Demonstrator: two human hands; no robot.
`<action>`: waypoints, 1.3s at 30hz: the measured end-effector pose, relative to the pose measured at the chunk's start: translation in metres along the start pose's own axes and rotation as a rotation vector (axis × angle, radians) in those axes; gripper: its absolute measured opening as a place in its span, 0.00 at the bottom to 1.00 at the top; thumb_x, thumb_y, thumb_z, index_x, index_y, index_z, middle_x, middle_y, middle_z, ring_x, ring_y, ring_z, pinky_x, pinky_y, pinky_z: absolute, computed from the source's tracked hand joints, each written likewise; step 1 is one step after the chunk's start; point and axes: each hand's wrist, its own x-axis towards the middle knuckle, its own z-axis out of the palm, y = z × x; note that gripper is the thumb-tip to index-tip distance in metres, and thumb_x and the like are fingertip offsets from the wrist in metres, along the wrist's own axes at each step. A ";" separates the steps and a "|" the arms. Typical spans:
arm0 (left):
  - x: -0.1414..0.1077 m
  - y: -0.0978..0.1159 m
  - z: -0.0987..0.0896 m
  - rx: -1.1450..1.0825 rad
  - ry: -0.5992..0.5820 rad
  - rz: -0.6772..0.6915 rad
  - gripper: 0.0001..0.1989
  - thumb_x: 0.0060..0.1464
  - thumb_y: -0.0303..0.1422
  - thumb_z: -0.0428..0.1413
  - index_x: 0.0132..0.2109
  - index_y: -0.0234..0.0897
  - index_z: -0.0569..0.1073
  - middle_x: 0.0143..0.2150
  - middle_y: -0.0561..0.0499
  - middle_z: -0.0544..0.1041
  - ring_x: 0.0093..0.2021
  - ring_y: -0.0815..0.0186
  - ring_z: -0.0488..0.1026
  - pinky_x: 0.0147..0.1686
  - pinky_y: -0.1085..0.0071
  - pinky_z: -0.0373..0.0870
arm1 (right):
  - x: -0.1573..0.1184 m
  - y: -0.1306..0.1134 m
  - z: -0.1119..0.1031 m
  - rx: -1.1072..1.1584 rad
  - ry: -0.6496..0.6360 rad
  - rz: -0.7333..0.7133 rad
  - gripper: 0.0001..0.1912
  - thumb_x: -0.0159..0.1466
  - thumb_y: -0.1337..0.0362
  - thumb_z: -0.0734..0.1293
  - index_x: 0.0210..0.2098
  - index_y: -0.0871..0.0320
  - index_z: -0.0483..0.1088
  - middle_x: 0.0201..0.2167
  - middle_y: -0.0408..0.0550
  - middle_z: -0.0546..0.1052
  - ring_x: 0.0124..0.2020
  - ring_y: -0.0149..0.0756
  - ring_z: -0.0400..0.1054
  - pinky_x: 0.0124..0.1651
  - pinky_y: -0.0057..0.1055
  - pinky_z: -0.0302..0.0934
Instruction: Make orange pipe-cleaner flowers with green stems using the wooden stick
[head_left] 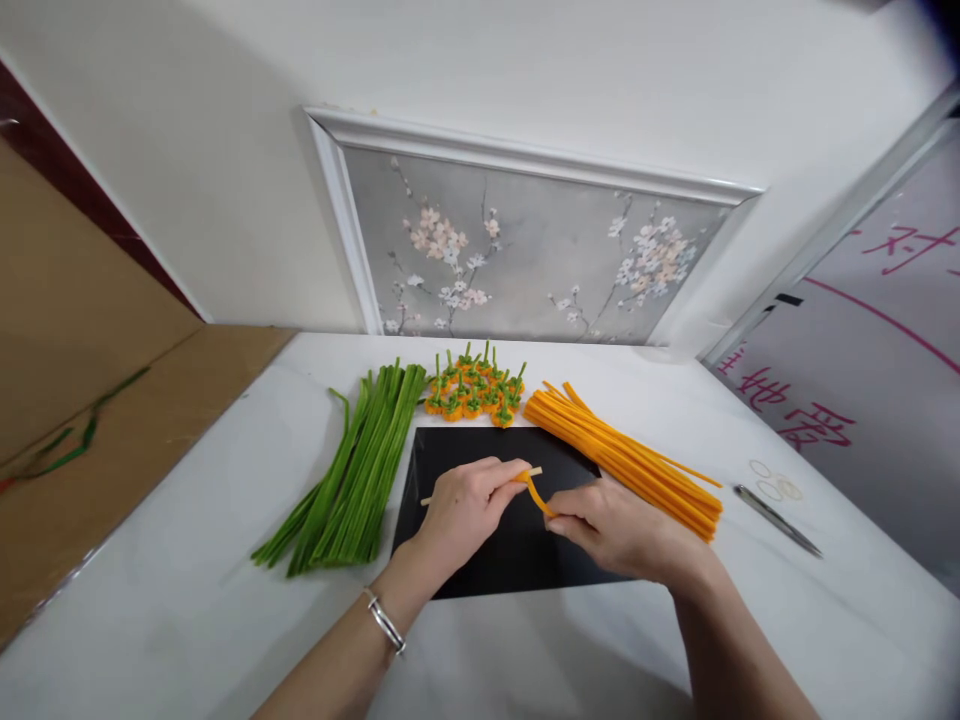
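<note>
My left hand (469, 505) is closed around a thin wooden stick (535, 471), whose two ends stick out on either side of the fist. An orange pipe cleaner (538, 497) bends from the stick near my left thumb across to my right hand (600, 520), which pinches its other end. Both hands are above a black mat (510, 560). Behind the mat sits a cluster of small orange pumpkin-like pieces (472, 405) with green tops and upright stems. How far the pipe cleaner wraps round the stick is hidden by my left fingers.
Left of the mat lies a bundle of green pipe cleaners (367, 470); at right, a bundle of orange pipe cleaners (630, 460). Farther right are tweezers (778, 520) and several pale rings (769, 490). A framed floral panel (525, 250) stands behind, cardboard (97, 300) at left.
</note>
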 end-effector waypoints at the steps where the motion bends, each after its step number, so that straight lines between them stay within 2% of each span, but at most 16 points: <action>1: 0.000 0.000 0.000 0.006 -0.004 0.001 0.12 0.63 0.32 0.52 0.50 0.44 0.76 0.38 0.53 0.80 0.37 0.66 0.77 0.39 0.72 0.70 | -0.001 -0.001 -0.001 -0.004 0.005 -0.001 0.14 0.67 0.64 0.60 0.25 0.57 0.67 0.20 0.41 0.70 0.21 0.28 0.57 0.27 0.28 0.43; 6: 0.000 -0.002 0.002 0.039 -0.017 0.005 0.12 0.63 0.32 0.52 0.50 0.43 0.76 0.37 0.52 0.80 0.36 0.65 0.77 0.37 0.73 0.69 | -0.002 -0.005 -0.006 0.018 0.100 -0.043 0.15 0.68 0.64 0.59 0.25 0.57 0.66 0.21 0.41 0.70 0.22 0.29 0.60 0.28 0.28 0.47; 11: 0.000 -0.002 0.002 0.047 -0.004 0.058 0.11 0.61 0.32 0.53 0.48 0.43 0.77 0.37 0.53 0.80 0.36 0.66 0.77 0.34 0.74 0.69 | 0.001 -0.003 -0.006 0.155 0.260 -0.079 0.12 0.69 0.66 0.57 0.34 0.57 0.70 0.28 0.44 0.74 0.28 0.32 0.67 0.32 0.27 0.56; 17: 0.001 0.001 0.002 0.013 0.028 0.094 0.08 0.58 0.35 0.58 0.43 0.43 0.80 0.34 0.54 0.81 0.34 0.66 0.78 0.33 0.74 0.69 | 0.006 0.003 -0.003 0.277 0.414 -0.045 0.09 0.67 0.65 0.60 0.37 0.55 0.73 0.35 0.46 0.79 0.36 0.35 0.72 0.40 0.29 0.62; 21: 0.001 0.001 0.003 -0.039 0.020 0.093 0.07 0.58 0.33 0.57 0.41 0.42 0.80 0.34 0.53 0.81 0.34 0.66 0.78 0.33 0.73 0.69 | 0.007 0.008 -0.003 0.359 0.465 -0.028 0.08 0.65 0.62 0.63 0.38 0.55 0.74 0.33 0.47 0.78 0.33 0.35 0.71 0.39 0.31 0.64; 22: 0.001 0.000 0.004 -0.066 0.030 0.077 0.07 0.58 0.32 0.58 0.41 0.41 0.80 0.35 0.53 0.81 0.33 0.67 0.77 0.33 0.74 0.69 | 0.007 0.009 -0.004 0.415 0.479 -0.030 0.09 0.65 0.61 0.64 0.42 0.54 0.73 0.33 0.46 0.77 0.32 0.34 0.70 0.37 0.30 0.65; 25: 0.001 -0.001 0.005 -0.150 0.069 0.004 0.07 0.58 0.32 0.57 0.42 0.41 0.80 0.36 0.53 0.81 0.32 0.68 0.76 0.31 0.74 0.68 | 0.008 0.015 -0.003 0.645 0.528 -0.045 0.23 0.62 0.58 0.67 0.56 0.53 0.64 0.36 0.45 0.74 0.31 0.32 0.68 0.32 0.27 0.65; 27: 0.002 -0.002 0.004 -0.164 0.073 -0.013 0.08 0.59 0.32 0.56 0.42 0.40 0.80 0.33 0.52 0.80 0.30 0.68 0.75 0.30 0.74 0.66 | 0.009 0.019 -0.001 0.763 0.527 -0.055 0.23 0.64 0.55 0.65 0.57 0.53 0.62 0.37 0.46 0.73 0.33 0.33 0.69 0.33 0.28 0.66; 29: 0.002 -0.001 0.003 -0.155 0.056 0.011 0.08 0.60 0.32 0.55 0.41 0.39 0.80 0.31 0.52 0.78 0.29 0.68 0.73 0.29 0.74 0.65 | 0.011 0.024 0.002 0.826 0.490 -0.045 0.19 0.66 0.52 0.61 0.52 0.54 0.67 0.37 0.48 0.73 0.34 0.34 0.69 0.35 0.30 0.67; 33: 0.002 0.001 0.001 -0.171 0.043 0.040 0.08 0.60 0.31 0.54 0.39 0.38 0.79 0.29 0.53 0.76 0.28 0.69 0.70 0.30 0.73 0.64 | 0.016 0.031 0.009 1.003 0.365 -0.045 0.24 0.68 0.47 0.55 0.45 0.58 0.71 0.31 0.48 0.74 0.29 0.33 0.70 0.34 0.32 0.68; 37: 0.002 0.003 -0.002 -0.196 0.049 0.042 0.09 0.61 0.30 0.53 0.36 0.37 0.77 0.27 0.53 0.74 0.28 0.69 0.69 0.29 0.74 0.63 | 0.019 0.023 0.015 0.992 0.331 -0.068 0.21 0.62 0.48 0.65 0.45 0.58 0.70 0.25 0.44 0.73 0.26 0.32 0.68 0.30 0.30 0.67; 39: 0.002 0.004 -0.003 -0.194 0.057 0.051 0.10 0.61 0.29 0.52 0.33 0.36 0.76 0.28 0.52 0.73 0.29 0.69 0.69 0.29 0.73 0.63 | 0.021 0.014 0.018 0.914 0.362 -0.052 0.17 0.61 0.52 0.68 0.41 0.58 0.72 0.26 0.44 0.73 0.25 0.31 0.67 0.28 0.29 0.65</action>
